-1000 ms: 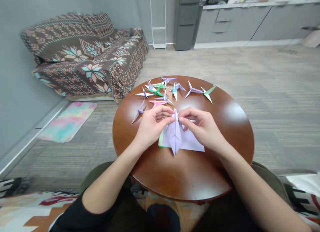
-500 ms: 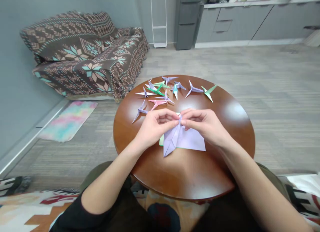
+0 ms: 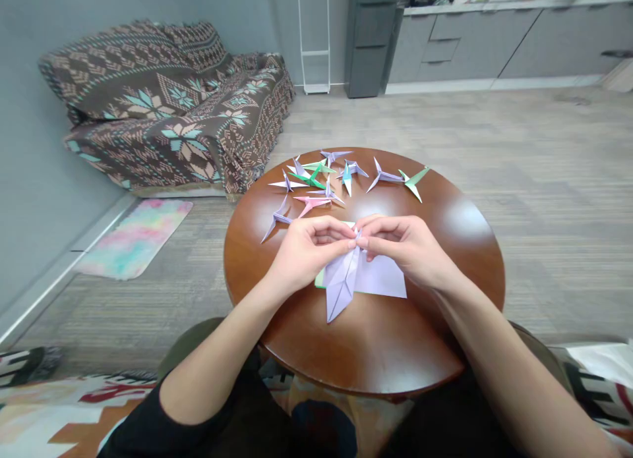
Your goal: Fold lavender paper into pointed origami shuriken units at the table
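A folded piece of lilac origami paper [image 3: 341,290] hangs from my fingertips, its pointed end toward me and a crease down its middle. My left hand [image 3: 316,247] pinches its upper end from the left. From the right, my right hand [image 3: 400,240] pinches the same end, and the fingertips of both hands nearly meet there. The exact fold under the fingers is hidden. Below and behind lies a stack of paper sheets [image 3: 383,277], lilac on top with a green edge showing at the left.
The round brown table [image 3: 386,352] carries several folded paper figures at its far side, among them a pink one [image 3: 314,202], a green one [image 3: 309,176] and a pale green one [image 3: 414,183]. A covered sofa [image 3: 198,115] stands beyond, left.
The lower point of the folded lilac paper has swung slightly toward me, and its creased face shows more fully. Both hands stay nearly in place, still pinching the upper end.
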`<state>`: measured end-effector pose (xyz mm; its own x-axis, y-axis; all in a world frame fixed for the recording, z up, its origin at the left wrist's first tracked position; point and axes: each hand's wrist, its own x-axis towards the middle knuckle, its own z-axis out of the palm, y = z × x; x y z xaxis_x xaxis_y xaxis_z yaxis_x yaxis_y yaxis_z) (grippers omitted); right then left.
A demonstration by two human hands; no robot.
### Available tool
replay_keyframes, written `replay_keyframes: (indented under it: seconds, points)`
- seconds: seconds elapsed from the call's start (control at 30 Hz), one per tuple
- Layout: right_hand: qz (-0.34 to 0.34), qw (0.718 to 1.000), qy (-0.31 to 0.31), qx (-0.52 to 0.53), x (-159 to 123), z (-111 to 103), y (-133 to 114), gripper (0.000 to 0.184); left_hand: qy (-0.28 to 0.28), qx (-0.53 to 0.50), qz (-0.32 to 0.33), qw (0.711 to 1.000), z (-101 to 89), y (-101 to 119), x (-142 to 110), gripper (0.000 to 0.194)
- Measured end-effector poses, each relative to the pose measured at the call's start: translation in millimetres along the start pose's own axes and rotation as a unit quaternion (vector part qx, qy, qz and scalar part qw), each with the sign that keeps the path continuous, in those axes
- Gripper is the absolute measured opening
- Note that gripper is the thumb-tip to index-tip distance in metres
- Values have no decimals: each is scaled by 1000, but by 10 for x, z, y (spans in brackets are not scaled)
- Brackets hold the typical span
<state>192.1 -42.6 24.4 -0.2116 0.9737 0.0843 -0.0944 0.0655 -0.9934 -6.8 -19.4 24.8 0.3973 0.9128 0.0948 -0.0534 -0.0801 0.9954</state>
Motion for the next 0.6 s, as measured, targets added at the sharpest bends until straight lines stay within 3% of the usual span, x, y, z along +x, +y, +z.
replay_keyframes:
  seconds: [0.47, 0.6]
  points:
    - [6, 1000, 5, 3, -7, 13, 5, 23, 0, 25, 12, 1000, 2, 19, -8, 15]
    - [-23, 998, 41, -38, -12, 28, 31, 16, -4, 33, 6, 999, 35, 16, -2, 13]
